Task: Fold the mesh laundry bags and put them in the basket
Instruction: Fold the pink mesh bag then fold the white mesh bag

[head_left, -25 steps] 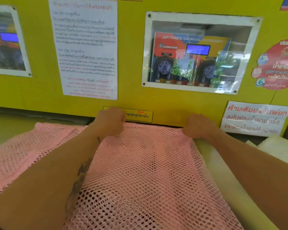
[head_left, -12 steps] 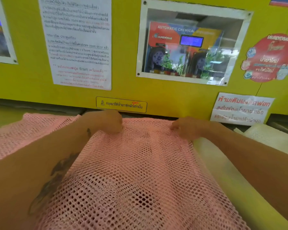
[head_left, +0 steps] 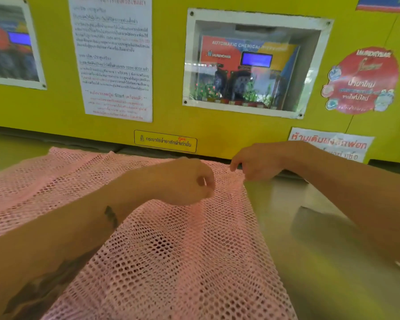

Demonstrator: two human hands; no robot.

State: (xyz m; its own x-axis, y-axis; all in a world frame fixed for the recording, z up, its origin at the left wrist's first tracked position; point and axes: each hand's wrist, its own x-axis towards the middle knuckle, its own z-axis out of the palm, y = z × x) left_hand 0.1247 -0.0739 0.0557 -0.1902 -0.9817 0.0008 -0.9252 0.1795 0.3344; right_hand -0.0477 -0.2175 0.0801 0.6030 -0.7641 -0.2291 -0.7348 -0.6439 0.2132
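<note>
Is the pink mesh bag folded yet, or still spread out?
Spread out. The pink mesh bag lies flat across the counter; the left hand and right hand are at its far edge.

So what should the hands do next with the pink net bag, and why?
Probably lift the far edge and bring it toward the body to make a fold. The bag lies spread flat, not yet folded. The left hand is curled over it near that edge and the right hand seems to pinch its far corner.
</note>
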